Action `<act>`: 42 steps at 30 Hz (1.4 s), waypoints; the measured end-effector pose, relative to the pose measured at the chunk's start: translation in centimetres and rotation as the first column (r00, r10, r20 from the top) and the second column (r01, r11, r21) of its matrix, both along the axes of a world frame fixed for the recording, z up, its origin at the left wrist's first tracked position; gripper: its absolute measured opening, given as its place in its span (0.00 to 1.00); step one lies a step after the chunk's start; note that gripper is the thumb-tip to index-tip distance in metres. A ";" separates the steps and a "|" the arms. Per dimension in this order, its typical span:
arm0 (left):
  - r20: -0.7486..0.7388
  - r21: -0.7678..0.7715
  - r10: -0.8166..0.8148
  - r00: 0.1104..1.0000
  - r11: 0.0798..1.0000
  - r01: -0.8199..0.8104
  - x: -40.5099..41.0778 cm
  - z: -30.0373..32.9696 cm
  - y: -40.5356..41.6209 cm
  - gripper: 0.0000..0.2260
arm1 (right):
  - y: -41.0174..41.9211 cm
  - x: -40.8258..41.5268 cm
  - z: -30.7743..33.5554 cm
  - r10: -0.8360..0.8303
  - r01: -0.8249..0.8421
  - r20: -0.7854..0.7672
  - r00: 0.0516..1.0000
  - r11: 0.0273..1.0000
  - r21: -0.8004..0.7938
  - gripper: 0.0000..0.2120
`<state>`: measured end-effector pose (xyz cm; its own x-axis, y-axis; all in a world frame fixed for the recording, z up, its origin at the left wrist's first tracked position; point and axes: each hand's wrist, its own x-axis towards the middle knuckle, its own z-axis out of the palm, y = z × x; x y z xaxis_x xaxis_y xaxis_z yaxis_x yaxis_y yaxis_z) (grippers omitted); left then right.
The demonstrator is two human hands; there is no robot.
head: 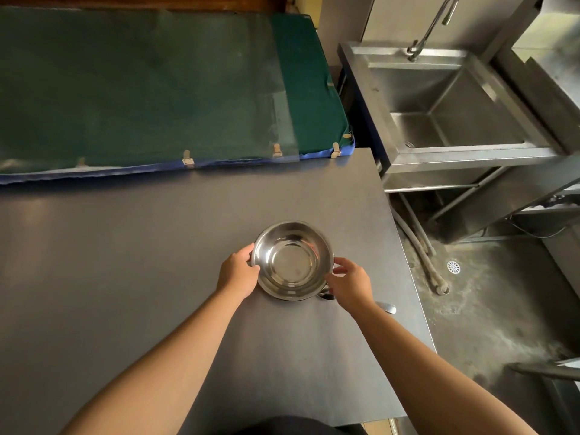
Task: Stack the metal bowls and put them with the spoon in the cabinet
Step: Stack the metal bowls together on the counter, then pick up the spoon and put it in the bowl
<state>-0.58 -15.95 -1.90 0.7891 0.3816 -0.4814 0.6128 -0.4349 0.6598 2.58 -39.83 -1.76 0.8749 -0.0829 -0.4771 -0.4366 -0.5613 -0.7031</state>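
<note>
Green mat [150,89]: lay at 11 o'clock of the view, beyond the table, its near edge trimmed in blue.
Table [125,277]: dark grey top filled the middle and 7 o'clock of the view; it carried the bowls and the spoon.
Sink [455,98]: steel basin stood at 2 o'clock with a tap at its far rim; nothing could be seen in it but the drain.
Floor [489,309]: stained concrete at 4 o'clock, with a small round drain.
Metal bowls [292,260]: sat on the table just right of centre, open side up; whether one bowl or a nested stack could not be told; the inside was empty and shiny.
Left hand [240,271]: at the bowls' 9 o'clock, thumb on the rim, fingers curled round the outer wall, holding it.
Right hand [351,284]: at the bowls' 4 o'clock, fingers spread and bent at the rim; whether they gripped it could not be told.
Spoon [387,307]: lay on the table at the bowls' 5 o'clock, mostly hidden under the right hand, its ends showing either side.
</note>
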 end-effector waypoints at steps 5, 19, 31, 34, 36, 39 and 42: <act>-0.013 -0.131 0.116 0.993 0.984 -0.117 0.3 -0.6 0.3 0.28 | 0.1 0.1 -0.6 0.029 -0.029 0.002 1.000 1.000 -0.007 0.17; -0.021 -0.398 0.284 0.958 0.877 -0.269 -1.3 -0.5 1.1 0.28 | -5.0 -1.4 -1.8 0.609 -0.523 -0.083 0.789 0.595 -0.610 0.17; -0.009 -0.390 0.310 0.951 0.874 -0.289 -4.1 -0.8 2.5 0.28 | -6.2 -3.7 -2.6 0.586 -0.512 -0.162 0.794 0.502 -0.697 0.09; -0.016 -0.401 0.318 0.948 0.867 -0.297 -4.8 -0.8 3.1 0.28 | -5.9 -3.8 -1.9 0.482 -0.406 -0.091 0.871 0.604 -0.685 0.08; -0.018 -0.406 0.321 0.947 0.863 -0.300 -5.2 -1.0 3.4 0.28 | -5.3 -3.4 -0.9 0.426 -0.344 -0.043 0.904 0.661 -0.667 0.08; -0.022 -0.425 0.326 0.945 0.853 -0.304 -5.8 -1.1 3.8 0.28 | -3.1 -2.7 1.1 0.440 -0.315 0.046 0.897 0.708 -0.633 0.06; -0.027 -0.452 0.339 0.940 0.835 -0.314 -6.2 -1.2 4.1 0.27 | 0.1 -2.1 3.0 0.489 -0.328 0.120 0.864 0.728 -0.602 0.05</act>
